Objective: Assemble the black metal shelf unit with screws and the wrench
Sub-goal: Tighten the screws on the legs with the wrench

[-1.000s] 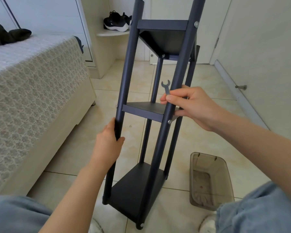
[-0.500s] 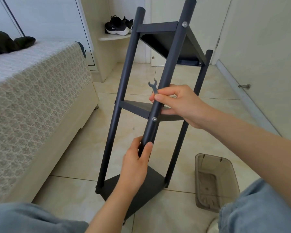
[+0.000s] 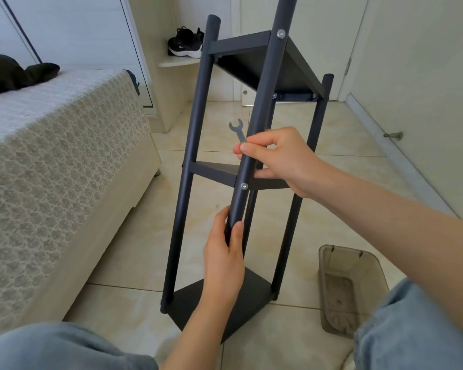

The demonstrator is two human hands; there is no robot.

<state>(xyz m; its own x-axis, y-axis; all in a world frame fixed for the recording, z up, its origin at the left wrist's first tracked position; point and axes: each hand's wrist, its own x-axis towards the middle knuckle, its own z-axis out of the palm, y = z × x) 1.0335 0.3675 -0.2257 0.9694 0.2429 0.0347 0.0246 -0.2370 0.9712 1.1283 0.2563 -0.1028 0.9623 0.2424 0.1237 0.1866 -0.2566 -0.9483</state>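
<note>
Gripping one post [image 3: 267,84] of the three-tier, four-post shelf unit [image 3: 195,116] on the tiled floor [image 3: 134,249], the left hand [image 3: 222,263] clamps low, the right hand [image 3: 286,161] higher, also pinching one wrench [image 3: 237,129].

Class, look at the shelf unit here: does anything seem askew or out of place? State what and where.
The shelf unit is askew: its poles lean instead of standing plumb, steadied by the left hand and right hand, which also pinches the wrench. Nothing looks damaged.
</note>
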